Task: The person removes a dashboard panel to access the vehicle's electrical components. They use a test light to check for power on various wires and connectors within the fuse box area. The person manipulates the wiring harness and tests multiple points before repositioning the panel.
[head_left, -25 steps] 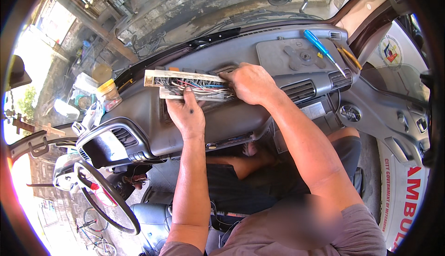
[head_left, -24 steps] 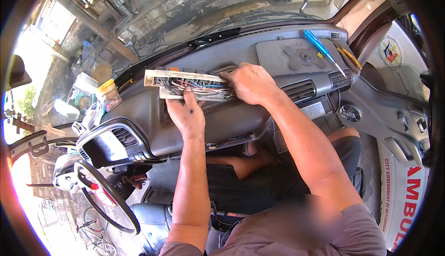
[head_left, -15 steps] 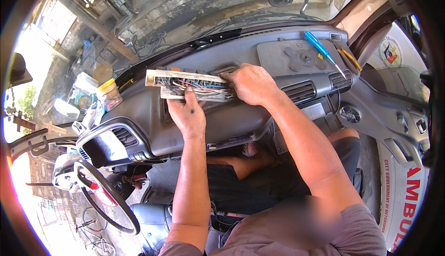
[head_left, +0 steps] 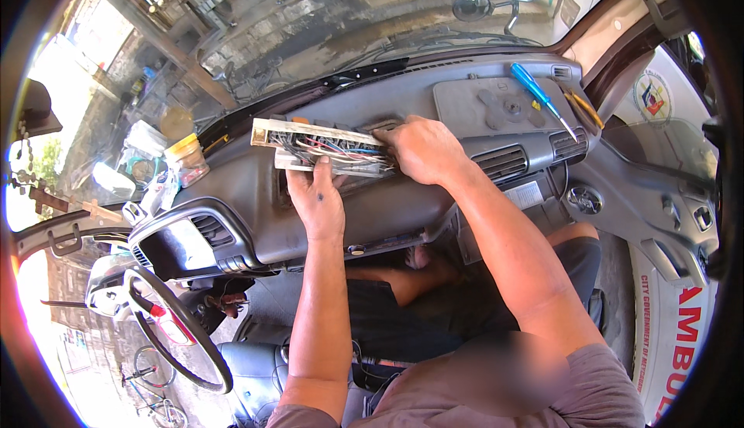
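Note:
A long, off-white fuse box (head_left: 314,131) with an open side full of coloured wires (head_left: 341,147) is held above the middle of the dashboard. My left hand (head_left: 318,205) grips its near edge, the thumb pressed over the wires and the other fingers underneath. At the box's right end, my right hand (head_left: 428,151) is closed, with its fingertips against the end and the wires there. What exactly those fingertips pinch is hidden behind the hand. An opening in the dashboard shows partly beneath the box.
A blue-handled screwdriver (head_left: 542,98) and yellow-handled pliers (head_left: 586,110) lie on the right of the dashboard (head_left: 349,222). Plastic bags and a yellow-lidded tub (head_left: 184,153) sit at the left. The steering wheel (head_left: 170,331) is lower left; the windscreen rises beyond.
The fuse box has shifted slightly to the right, its left end tipping a little. My left hand has moved along with it, while my right hand stays at the right end.

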### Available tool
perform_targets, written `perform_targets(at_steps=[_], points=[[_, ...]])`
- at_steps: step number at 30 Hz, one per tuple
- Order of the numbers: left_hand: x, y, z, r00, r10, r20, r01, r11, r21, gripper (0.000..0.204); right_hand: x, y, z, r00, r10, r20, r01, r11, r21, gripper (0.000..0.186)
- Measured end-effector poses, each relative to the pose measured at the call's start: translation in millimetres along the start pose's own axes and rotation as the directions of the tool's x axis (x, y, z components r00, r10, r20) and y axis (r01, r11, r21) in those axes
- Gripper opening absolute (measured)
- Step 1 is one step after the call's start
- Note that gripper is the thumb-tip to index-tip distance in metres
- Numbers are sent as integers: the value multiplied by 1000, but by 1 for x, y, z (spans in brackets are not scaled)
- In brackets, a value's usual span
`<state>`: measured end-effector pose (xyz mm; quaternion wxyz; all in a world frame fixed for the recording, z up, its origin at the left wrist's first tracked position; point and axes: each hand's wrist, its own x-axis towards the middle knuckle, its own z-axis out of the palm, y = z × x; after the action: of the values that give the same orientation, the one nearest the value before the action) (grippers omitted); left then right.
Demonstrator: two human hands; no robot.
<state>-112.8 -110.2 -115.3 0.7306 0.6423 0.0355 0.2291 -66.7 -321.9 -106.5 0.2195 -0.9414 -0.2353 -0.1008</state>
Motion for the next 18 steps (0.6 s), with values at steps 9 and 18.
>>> perform_targets(at_steps=[9, 18], points=[[4, 1, -11, 985, -164, 52, 170, 975, -146, 58, -3, -1, 0, 998, -30, -46, 31, 999, 21, 49], [2, 2, -12, 982, -158, 101, 175, 966, -190, 57, -4, -1, 5, 998, -19, -55, 19, 1000, -6, 47]])
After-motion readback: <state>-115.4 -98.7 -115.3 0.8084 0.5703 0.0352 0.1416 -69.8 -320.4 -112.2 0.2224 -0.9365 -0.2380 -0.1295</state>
